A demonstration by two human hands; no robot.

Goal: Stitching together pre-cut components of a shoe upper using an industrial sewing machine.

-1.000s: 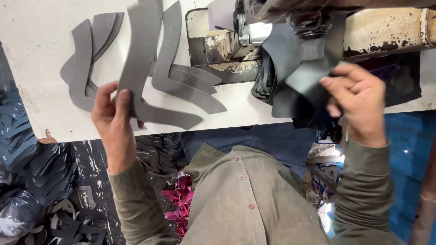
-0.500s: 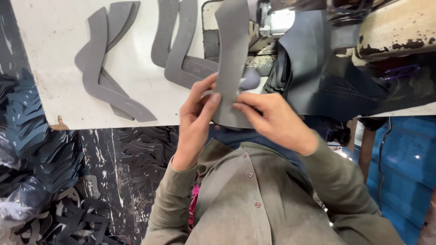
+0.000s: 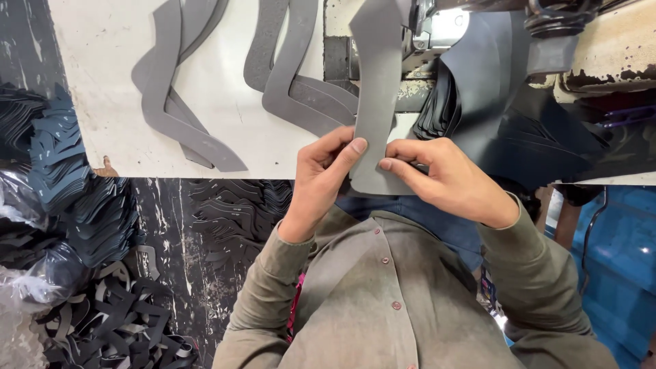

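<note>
Both hands grip one grey curved leather piece (image 3: 377,89) at its near end, over the front edge of the white table (image 3: 225,102). My left hand (image 3: 326,174) pinches its left side with thumb on top. My right hand (image 3: 447,179) pinches its right side. The piece's far end reaches up to the sewing machine (image 3: 444,27). Two small stacks of the same grey pieces lie on the table, one at the left (image 3: 174,102) and one in the middle (image 3: 294,75).
A heap of dark leather pieces (image 3: 526,130) lies to the right of the machine. On the floor at the left are piles of dark cut pieces (image 3: 75,198) and strips (image 3: 116,321). A blue container (image 3: 615,266) stands at the lower right.
My left hand lifted a grey piece off the table and brought it to the middle. My right hand left the dark heap and joined it. Both now hold the piece nearer the machine.
</note>
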